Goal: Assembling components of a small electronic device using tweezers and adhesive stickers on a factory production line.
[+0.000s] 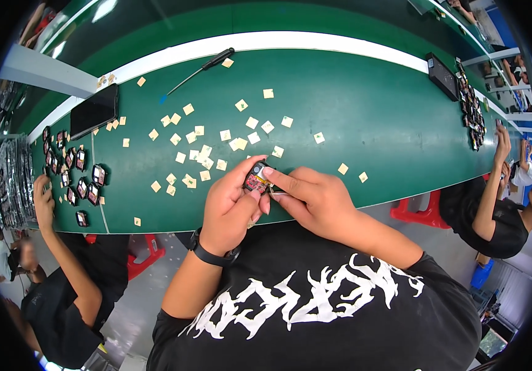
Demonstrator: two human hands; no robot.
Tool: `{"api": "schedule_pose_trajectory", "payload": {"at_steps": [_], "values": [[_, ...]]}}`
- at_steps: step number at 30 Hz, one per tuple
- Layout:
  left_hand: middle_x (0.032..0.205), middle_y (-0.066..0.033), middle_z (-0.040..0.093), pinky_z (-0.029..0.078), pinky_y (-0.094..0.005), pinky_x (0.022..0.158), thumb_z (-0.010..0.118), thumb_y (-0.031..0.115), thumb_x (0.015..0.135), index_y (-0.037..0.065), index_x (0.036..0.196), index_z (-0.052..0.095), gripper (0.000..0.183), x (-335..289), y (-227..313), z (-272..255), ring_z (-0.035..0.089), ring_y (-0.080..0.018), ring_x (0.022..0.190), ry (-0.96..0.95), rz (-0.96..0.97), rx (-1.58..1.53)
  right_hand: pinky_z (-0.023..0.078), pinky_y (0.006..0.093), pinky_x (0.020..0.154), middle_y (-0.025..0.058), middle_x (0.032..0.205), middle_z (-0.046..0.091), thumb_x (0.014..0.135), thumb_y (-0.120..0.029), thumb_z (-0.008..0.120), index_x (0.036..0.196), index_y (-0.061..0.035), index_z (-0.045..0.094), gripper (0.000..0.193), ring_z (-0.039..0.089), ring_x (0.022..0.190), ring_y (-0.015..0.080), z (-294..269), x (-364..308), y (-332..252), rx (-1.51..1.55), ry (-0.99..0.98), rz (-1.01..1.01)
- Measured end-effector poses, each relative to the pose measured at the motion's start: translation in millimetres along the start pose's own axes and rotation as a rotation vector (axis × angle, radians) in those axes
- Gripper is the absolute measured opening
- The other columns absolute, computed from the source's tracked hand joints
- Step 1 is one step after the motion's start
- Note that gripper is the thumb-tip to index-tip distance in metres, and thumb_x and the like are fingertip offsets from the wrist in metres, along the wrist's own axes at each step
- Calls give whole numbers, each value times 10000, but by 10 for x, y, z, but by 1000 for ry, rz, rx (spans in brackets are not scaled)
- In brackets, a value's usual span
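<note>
My left hand (228,201) grasps a small black-cased electronic device (255,183), red-and-silver face up, probably steadying it for my right hand (316,199), whose fingers touch it, grip unclear, near the green desk's (383,130) front edge; small cream squares (225,135) lie beyond.

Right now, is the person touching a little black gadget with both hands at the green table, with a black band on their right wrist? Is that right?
Not quite: the black band is on the person's left wrist, as the head view shows. The left hand and right hand are both touching the little black gadget at the green table.
</note>
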State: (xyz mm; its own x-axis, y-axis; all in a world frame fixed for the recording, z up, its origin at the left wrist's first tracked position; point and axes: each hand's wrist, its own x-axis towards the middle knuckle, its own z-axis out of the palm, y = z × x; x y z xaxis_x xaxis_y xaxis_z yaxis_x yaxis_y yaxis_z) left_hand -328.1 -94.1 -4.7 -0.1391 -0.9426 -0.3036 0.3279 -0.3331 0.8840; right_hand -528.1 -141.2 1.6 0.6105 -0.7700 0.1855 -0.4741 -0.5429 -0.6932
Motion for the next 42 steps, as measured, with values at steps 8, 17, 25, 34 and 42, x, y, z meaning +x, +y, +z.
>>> {"api": "schedule_pose_trajectory", "payload": {"at_steps": [8,17,25,34,42], "values": [[783,-69,616,405,-213,565,426,-22,915,-30,1454,468,541,-48,-41,27,483,-67,612,18,57,-9,477,373,552,47,710,593,886,-145,740,1356,-189,650,481,599,616,251,-134,39,-15,146,-134,76],[1133,-161,691,465,-216,641,468,-45,952,-46,1425,493,474,-88,-112,111,565,-87,740,88,221,247,493,331,639,90,822,652,862,-144,775,1154,-97,747,298,600,667,202,-677,-112,328,57,126,150],[1086,-99,682,517,-233,668,600,-24,971,-9,1340,576,370,-172,23,83,623,-92,762,256,235,302,472,465,1026,263,1306,598,1006,-364,611,1381,-28,579,504,573,1227,404,-2846,-1693,2815,-1240,497,696],[988,-45,663,505,-218,617,664,129,995,12,1201,662,237,-702,347,-1226,667,-94,791,1168,518,425,431,454,1084,264,1435,497,1036,-320,556,1447,-71,496,484,492,1326,424,-3507,-1962,3799,-1284,380,722],[1060,-154,733,546,-360,829,630,91,925,-1,1159,718,267,-1318,519,-3192,690,-226,894,1677,325,1008,513,468,967,185,1267,655,1012,-220,512,1340,-157,622,351,623,1173,381,-3573,-2017,3642,-1273,341,746]]}}
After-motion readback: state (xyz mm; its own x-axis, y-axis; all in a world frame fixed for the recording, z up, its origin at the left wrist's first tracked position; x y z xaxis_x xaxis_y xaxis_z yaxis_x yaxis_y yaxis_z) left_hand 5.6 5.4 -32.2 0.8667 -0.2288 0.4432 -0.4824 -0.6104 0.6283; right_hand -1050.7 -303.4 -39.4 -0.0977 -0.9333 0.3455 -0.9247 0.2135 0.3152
